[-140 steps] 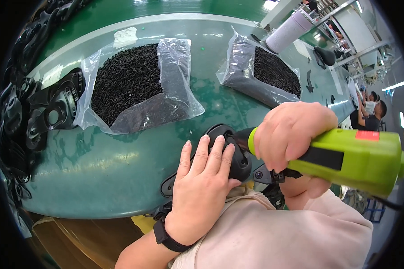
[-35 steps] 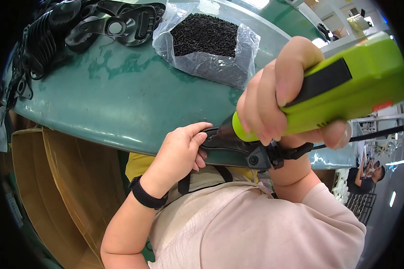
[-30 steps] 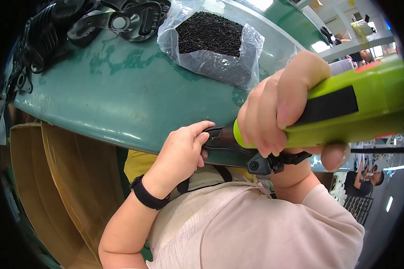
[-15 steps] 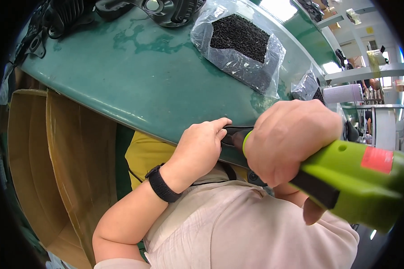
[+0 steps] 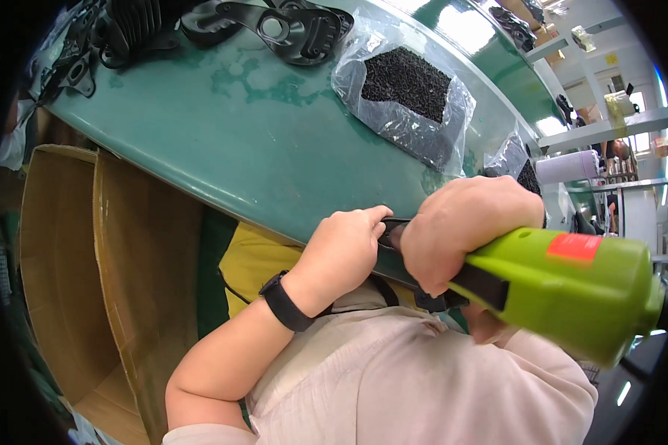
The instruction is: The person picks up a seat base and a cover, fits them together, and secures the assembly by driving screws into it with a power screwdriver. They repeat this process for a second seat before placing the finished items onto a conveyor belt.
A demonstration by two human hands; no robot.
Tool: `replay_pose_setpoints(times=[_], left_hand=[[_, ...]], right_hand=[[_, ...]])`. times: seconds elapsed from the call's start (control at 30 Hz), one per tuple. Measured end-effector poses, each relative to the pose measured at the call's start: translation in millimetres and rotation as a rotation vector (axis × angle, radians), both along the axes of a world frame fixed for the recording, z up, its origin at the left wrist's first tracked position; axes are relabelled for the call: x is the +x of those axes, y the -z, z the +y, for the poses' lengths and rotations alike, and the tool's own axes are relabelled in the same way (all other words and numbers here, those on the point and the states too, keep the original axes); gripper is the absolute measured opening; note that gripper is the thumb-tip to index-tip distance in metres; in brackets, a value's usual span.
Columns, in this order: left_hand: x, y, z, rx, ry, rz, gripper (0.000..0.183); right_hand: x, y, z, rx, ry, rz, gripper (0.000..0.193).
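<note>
My right hand [image 5: 471,226] is wrapped round the front end of a lime-green power screwdriver [image 5: 571,282]. The tool's thick body points back to the right, with a red label and a dark lever on its side. Its nose is mostly covered by my fingers and meets a black plastic part [image 5: 395,222] at the table's near edge. My left hand [image 5: 345,248], with a black band on the wrist, is closed on the left end of that part. Much of the black part is hidden between the two hands.
On the green table [image 5: 223,141] lies an open clear bag of small black screws [image 5: 408,85], with a second bag [image 5: 523,170] farther right. Black plastic parts [image 5: 297,30] sit at the far left. An open cardboard box [image 5: 111,297] stands left below the table.
My view has shifted, so the table and bags sit slightly lower and to the right. The green tool's rear end has swung left and up a little. Both hands keep their hold.
</note>
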State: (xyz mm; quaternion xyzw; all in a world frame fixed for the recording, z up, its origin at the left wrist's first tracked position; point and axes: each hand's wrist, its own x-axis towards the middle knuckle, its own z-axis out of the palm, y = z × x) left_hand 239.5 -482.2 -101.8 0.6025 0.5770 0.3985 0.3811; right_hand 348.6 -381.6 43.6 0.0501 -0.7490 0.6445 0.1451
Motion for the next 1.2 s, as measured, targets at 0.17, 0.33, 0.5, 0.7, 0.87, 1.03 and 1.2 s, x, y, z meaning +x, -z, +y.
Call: replay_pose_setpoints(times=[0.17,0.33,0.5,0.7,0.87,1.03,1.2], left_hand=[[-2,-23,1,-0.063,0.021,-0.022,0.020],[16,-40,10,0.174,0.103,0.471,0.064],[34,-35,22,0.080,0.271,0.480,0.065],[-36,-18,-7,0.010,-0.143,-0.197,0.061],[-55,-13,-20,0.175,-0.271,-0.299,0.058],[-58,-7,-30,0.210,-0.341,-0.254,0.053],[-70,5,-34,0.207,-0.397,-0.125,0.046]], right_hand=[[39,-25,16,-0.115,0.053,0.465,0.044],[90,-24,30,0.117,0.447,0.612,0.053],[150,-17,22,0.205,0.776,0.759,0.056],[196,2,22,0.202,0.995,0.815,0.055],[191,28,32,-0.017,1.083,0.612,0.055],[168,42,32,-0.095,1.082,0.477,0.057],[159,52,34,-0.194,1.029,0.439,0.061]])
